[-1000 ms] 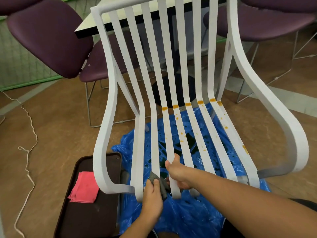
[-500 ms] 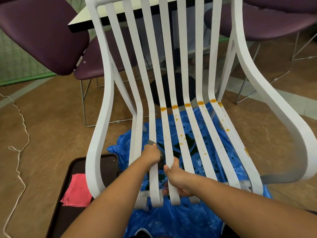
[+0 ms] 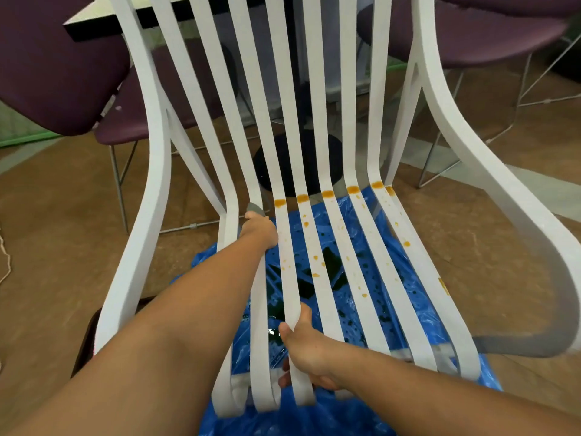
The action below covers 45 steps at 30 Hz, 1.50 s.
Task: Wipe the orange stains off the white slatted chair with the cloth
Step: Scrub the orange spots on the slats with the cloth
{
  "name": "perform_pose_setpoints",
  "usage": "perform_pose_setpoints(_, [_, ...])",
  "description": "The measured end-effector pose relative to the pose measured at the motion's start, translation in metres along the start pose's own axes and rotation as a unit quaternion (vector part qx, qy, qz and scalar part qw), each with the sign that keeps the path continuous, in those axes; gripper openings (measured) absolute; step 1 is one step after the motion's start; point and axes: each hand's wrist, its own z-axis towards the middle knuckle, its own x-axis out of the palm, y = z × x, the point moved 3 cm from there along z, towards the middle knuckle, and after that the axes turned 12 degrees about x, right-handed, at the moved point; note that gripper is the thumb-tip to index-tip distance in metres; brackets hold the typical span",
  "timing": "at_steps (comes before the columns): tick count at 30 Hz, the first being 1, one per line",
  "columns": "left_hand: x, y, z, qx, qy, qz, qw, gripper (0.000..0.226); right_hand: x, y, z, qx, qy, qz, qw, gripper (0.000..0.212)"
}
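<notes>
Chair [image 3: 157,158], white and slatted, fills the view and stands on a brown floor [image 3: 63,231], its seat over a crumpled blue plastic sheet [image 3: 314,416] that is wet with dark spots. Behind it stand two purple chairs, one at upper left [image 3: 56,73] and one at upper right [image 3: 487,36], with a table [image 3: 94,29] between them, its dark round base [image 3: 298,165] showing through the slats. Both bare forearms reach in from the bottom edge. The right hand [image 3: 305,344] grips the chair by one slat near the front edge of the seat, thumb on top and fingers curled underneath. The left hand [image 3: 261,229] lies farther in, at the bend where seat meets back, its fingers closed round a grey cloth [image 3: 255,208] and a slat in the left half of the seat; only a small tip of the cloth shows, above the knuckles. Orange stains [image 3: 328,194] form a row of blotches across the bend on the slats to the right of the left hand, the nearest blotch just beside the knuckles, apart from the cloth. Smaller orange drips [image 3: 315,258] are scattered down the same slats toward the front, between the two hands and out to the right.
</notes>
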Motion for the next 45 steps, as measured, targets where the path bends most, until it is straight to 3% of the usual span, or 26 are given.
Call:
perform_pose_setpoints(6, [-0.001, -0.003, 0.025, 0.009, -0.023, 0.021, 0.999, 0.069, 0.001, 0.0, 0.005, 0.004, 0.01, 0.017, 1.0, 0.053])
perform_pose_setpoints(14, [-0.005, 0.003, 0.02, 0.054, -0.029, -0.004, 0.998, 0.052, 0.002, 0.0, 0.005, 0.005, -0.008, -0.002, 1.0, 0.054])
perform_pose_setpoints(21, [0.003, 0.02, -0.041, 0.094, -0.026, 0.025, 0.995, 0.049, 0.003, 0.002, 0.002, 0.005, -0.012, -0.003, 1.0, 0.061])
perform_pose_setpoints(25, [0.018, 0.042, -0.069, 0.089, -0.016, 0.115, 0.989, 0.057, 0.002, 0.003, 0.003, 0.014, -0.023, -0.021, 0.999, 0.063])
perform_pose_setpoints(29, [0.021, 0.057, -0.112, 0.093, -0.017, 0.117, 0.989, 0.061, 0.002, 0.002, -0.001, 0.016, -0.014, -0.024, 0.999, 0.06])
perform_pose_setpoints(34, [0.013, 0.067, -0.153, 0.113, 0.055, 0.17, 0.977, 0.076, 0.003, 0.002, 0.001, 0.017, 0.0, -0.019, 1.0, 0.062])
perform_pose_setpoints(36, [0.002, 0.065, -0.156, 0.143, 0.051, 0.223, 0.963, 0.06, 0.003, 0.002, 0.002, 0.021, -0.004, -0.015, 1.0, 0.063])
perform_pose_setpoints(39, [-0.02, 0.07, -0.147, 0.16, -0.013, 0.211, 0.964, 0.024, 0.003, 0.002, 0.001, 0.022, -0.005, -0.018, 1.0, 0.059])
perform_pose_setpoints(42, [-0.035, 0.08, -0.133, 0.143, -0.075, 0.196, 0.967, 0.022, 0.003, 0.002, 0.0, 0.022, -0.003, -0.023, 0.999, 0.059])
perform_pose_setpoints(45, [-0.031, 0.083, -0.116, 0.114, -0.089, 0.171, 0.974, 0.022, 0.003, 0.003, 0.001, 0.025, -0.004, -0.027, 0.999, 0.062])
